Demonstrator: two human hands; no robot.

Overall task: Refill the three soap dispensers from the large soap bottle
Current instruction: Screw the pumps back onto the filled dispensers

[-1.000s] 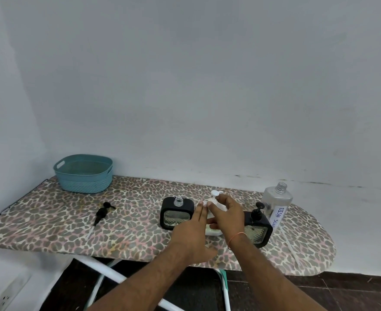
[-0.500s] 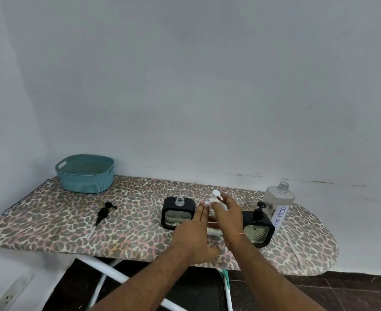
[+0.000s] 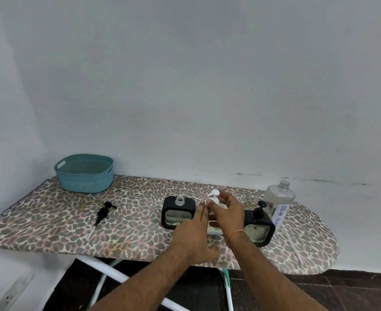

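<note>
Three dispensers stand in a row on the leopard-print board (image 3: 50, 223). The left black dispenser (image 3: 178, 215) has an open neck, and its black pump (image 3: 103, 213) lies apart to the left. Both hands mostly hide the middle white dispenser (image 3: 214, 231). My right hand (image 3: 226, 211) curls its fingers round that dispenser's white pump (image 3: 213, 195). My left hand (image 3: 193, 234) lies with straight fingers against its left side. The right black dispenser (image 3: 260, 227) carries its pump. Behind it stands the large clear soap bottle (image 3: 279, 198), uncapped, labelled DISH SOAP.
A teal basket (image 3: 85, 173) sits at the board's far left corner by the wall. A thin clear tube (image 3: 295, 248) lies on the board's right end. White board legs (image 3: 108, 277) and dark floor show below the front edge. A wall socket (image 3: 9, 297) is at lower left.
Both hands stay at the white dispenser, with my right hand's fingers shifting slightly on the white pump. The view has drifted a little.
</note>
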